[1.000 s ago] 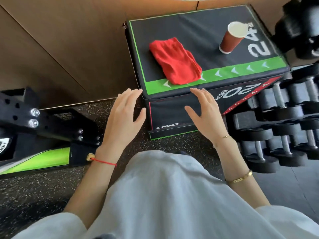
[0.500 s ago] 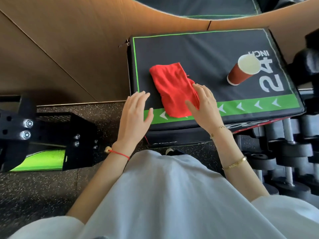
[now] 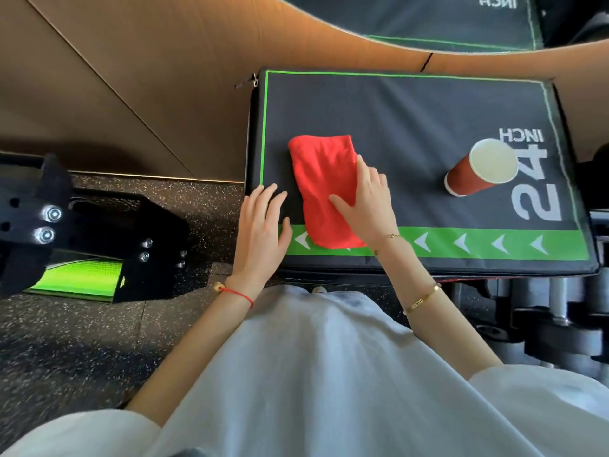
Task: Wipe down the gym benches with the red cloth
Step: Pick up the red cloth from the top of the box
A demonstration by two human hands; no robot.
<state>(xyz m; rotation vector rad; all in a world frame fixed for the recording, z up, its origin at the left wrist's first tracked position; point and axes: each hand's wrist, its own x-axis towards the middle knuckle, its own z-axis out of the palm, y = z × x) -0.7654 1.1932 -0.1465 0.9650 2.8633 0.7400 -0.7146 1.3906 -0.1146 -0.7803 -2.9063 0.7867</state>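
Note:
A folded red cloth (image 3: 321, 183) lies on top of a black padded box (image 3: 428, 107) with green trim and "24 INCH" printed on it. My right hand (image 3: 365, 202) rests flat on the cloth's right side, fingers spread over it without gripping. My left hand (image 3: 262, 229) hovers open at the box's front left corner, just left of the cloth and not touching it. Part of a gym bench (image 3: 75, 275), black metal with a green pad, sits on the floor to the left.
A red paper cup (image 3: 478, 168) stands on the box at the right, near the "24". Black dumbbells (image 3: 543, 308) crowd the floor on the right. A wooden wall (image 3: 131, 77) runs behind the box. Speckled rubber floor (image 3: 82, 351) lies at the lower left.
Both hands rose from the box's front face to its top. My right hand came to lie on the red cloth; my left reached the front left corner. The view moved closer over the box.

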